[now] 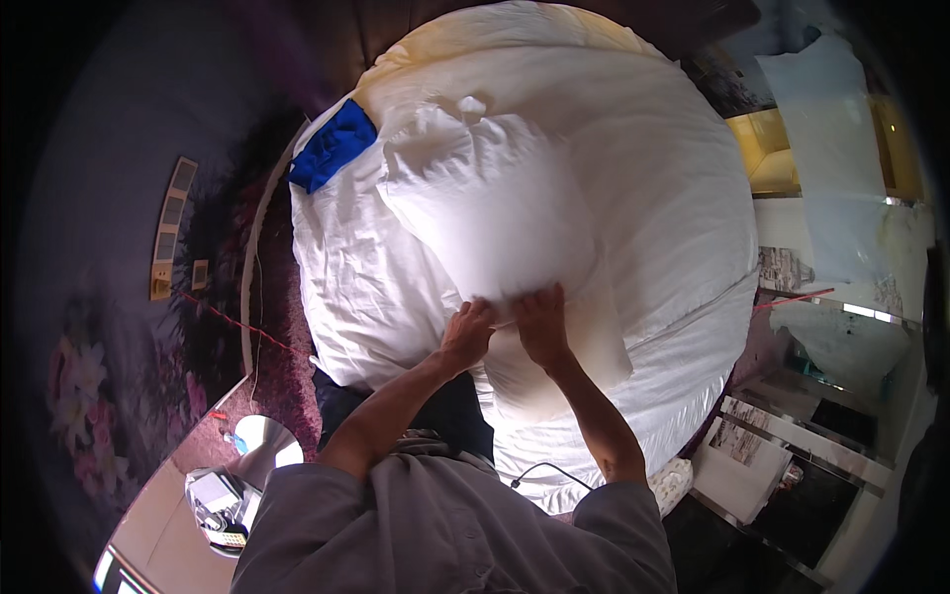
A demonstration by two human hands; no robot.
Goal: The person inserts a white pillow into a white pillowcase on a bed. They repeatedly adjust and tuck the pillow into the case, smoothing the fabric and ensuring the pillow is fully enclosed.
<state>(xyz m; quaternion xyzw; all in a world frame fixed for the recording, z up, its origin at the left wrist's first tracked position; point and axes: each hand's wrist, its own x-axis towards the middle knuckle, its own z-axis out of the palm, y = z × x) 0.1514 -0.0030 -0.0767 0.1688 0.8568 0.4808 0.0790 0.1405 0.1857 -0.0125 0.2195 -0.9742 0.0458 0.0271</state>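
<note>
A plump white pillow (505, 215) lies on a round bed (668, 171) in front of me, its far end creased and bunched. At its near edge, my left hand (469, 333) grips the fabric with curled fingers. Close beside it, my right hand (542, 323) holds the same edge, and the fingertips of both hands are partly hidden in the cloth. Under my hands lies another white piece of bedding (560, 364), which looks like a second pillow or case. A crumpled blue cloth (334, 146) rests at the bed's far left edge.
A black cable (553, 468) lies on the bed's near edge. To the left are a wall switch panel (174, 226), a red cord (237, 321) and a counter (159, 520) with a bag of items (219, 501). Drawer furniture (794, 468) stands on the right.
</note>
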